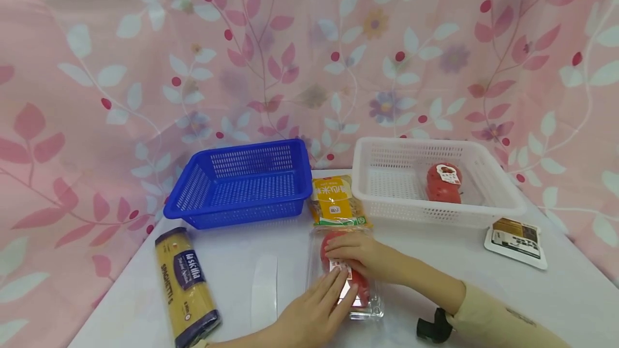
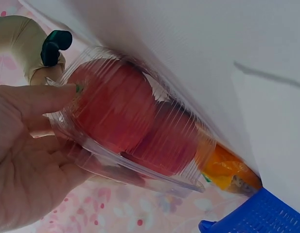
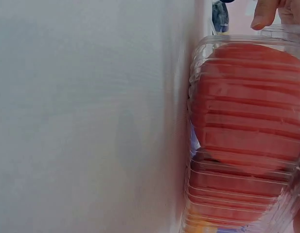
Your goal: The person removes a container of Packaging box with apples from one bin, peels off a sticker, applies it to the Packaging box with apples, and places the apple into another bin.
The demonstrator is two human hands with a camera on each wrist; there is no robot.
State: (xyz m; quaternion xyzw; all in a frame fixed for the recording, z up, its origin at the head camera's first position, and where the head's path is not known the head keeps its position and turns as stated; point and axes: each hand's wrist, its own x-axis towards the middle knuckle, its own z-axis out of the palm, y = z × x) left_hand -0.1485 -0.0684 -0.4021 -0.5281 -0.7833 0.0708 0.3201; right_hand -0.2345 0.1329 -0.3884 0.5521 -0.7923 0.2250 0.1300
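Note:
A ribbed clear plastic box (image 3: pixel 247 37) with red tomatoes (image 2: pixel 115 107) inside lies on the table, a white label under its lid. My left hand (image 1: pixel 311 313) rests on the near part of the lid, fingers straight and pointing away from me. In the left wrist view its thumb (image 2: pixel 47 99) lies along the end of the box. From the right, my right hand (image 1: pixel 360 256) lies flat across the lid, its fingers extended above those of the left. The palms' undersides are hidden in the head view.
Behind the box lies a yellow bag of grain (image 1: pixel 336 197), between a blue basket (image 1: pixel 237 214) and a white basket (image 1: pixel 435 208) holding another tomato pack (image 1: pixel 444 184). A spaghetti pack (image 1: pixel 186 283) lies left, a white strip (image 1: pixel 264 291) beside it, and a small flat package (image 1: pixel 515 240) right.

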